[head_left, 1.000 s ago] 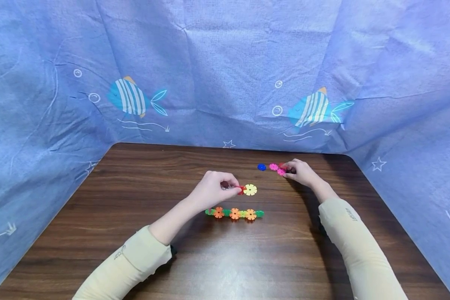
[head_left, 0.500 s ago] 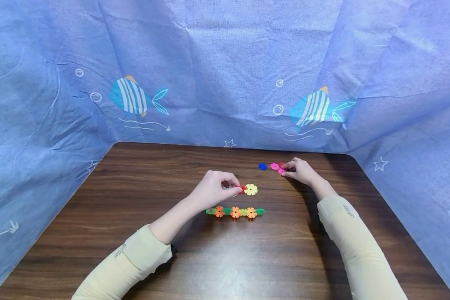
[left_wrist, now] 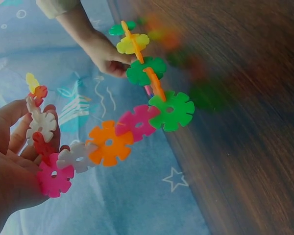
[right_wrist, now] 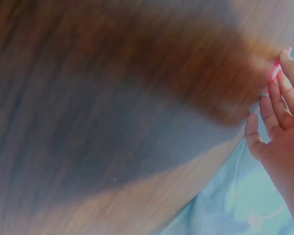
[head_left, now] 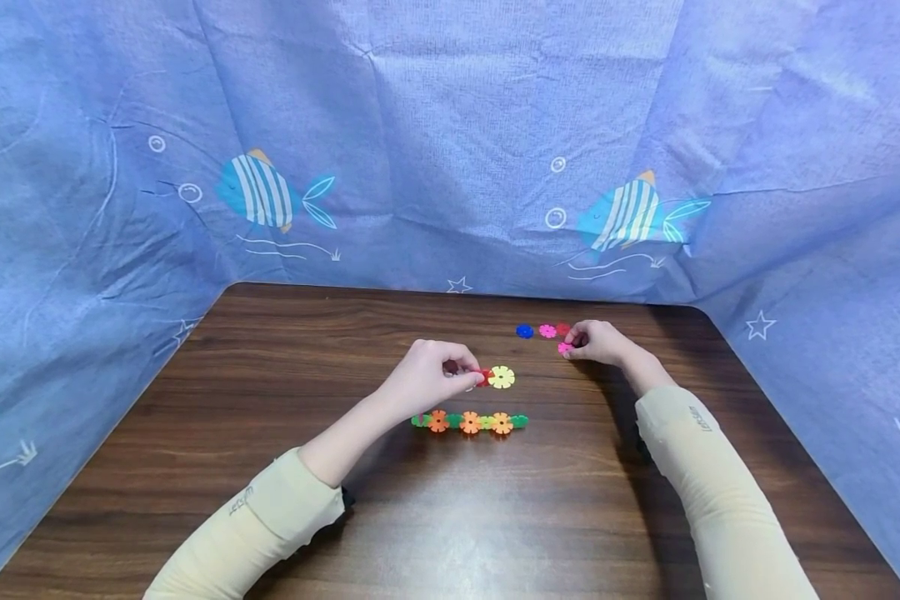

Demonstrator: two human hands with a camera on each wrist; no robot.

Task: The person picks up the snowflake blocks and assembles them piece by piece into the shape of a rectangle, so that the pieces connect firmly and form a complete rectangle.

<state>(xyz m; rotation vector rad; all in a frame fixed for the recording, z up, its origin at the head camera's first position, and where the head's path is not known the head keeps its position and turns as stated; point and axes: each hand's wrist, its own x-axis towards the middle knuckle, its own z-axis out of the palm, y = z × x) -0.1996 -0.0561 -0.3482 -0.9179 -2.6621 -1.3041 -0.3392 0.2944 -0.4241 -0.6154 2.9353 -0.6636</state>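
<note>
My left hand (head_left: 427, 379) pinches a chain of interlocking plastic flower discs, held above the table in the head view. The chain's pale yellow disc (head_left: 502, 377) sticks out to the right of a red disc (head_left: 483, 378) at the fingertips. In the left wrist view its orange disc (left_wrist: 110, 143) and green disc (left_wrist: 171, 110) show it curving away from the palm. At the far right, my right hand (head_left: 602, 343) pinches a loose pink disc (head_left: 565, 348) between thumb and fingers. Just beyond lie another pink disc (head_left: 547, 331) and a red one (head_left: 562, 329).
A blue disc (head_left: 524, 332) lies left of the loose pink one on the brown wooden table (head_left: 270, 367). Blue fish-print cloth (head_left: 450, 167) hangs along the table's back and sides.
My right hand has drawn the pink disc slightly toward me, apart from the red and pink discs beside it. The left hand and its chain stay almost still.
</note>
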